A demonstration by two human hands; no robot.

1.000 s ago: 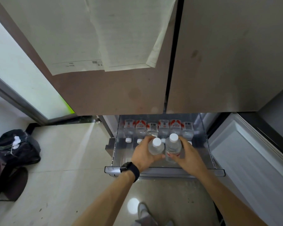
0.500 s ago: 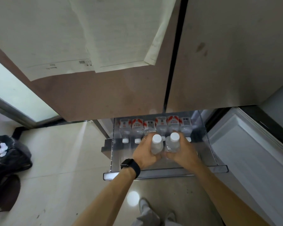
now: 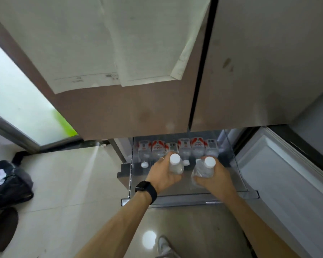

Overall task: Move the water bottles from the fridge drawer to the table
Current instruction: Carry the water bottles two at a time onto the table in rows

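Head view: the left hand (image 3: 162,176) has its fingers curled round the first water bottle (image 3: 176,165). The right hand (image 3: 215,178) clamps the second water bottle (image 3: 203,169). Both bottles stand upright over the open fridge drawer (image 3: 194,199), with a row of labelled bottles (image 3: 177,148) lying along its back.

Drawer: we find the fridge drawer (image 3: 190,199) standing open below the two upper doors (image 3: 259,81).
Back: a row of bottles (image 3: 184,146) lies along its rear, caps toward us.
Front: our left hand (image 3: 162,176) holds the left bottle (image 3: 175,165) and our right hand (image 3: 217,176) holds the right bottle (image 3: 205,169); the two bottles are side by side and apart.
Left: a bag (image 3: 7,181) sits on the floor (image 3: 73,183), well apart from the drawer.
Above: papers (image 3: 110,43) hang on the left door.
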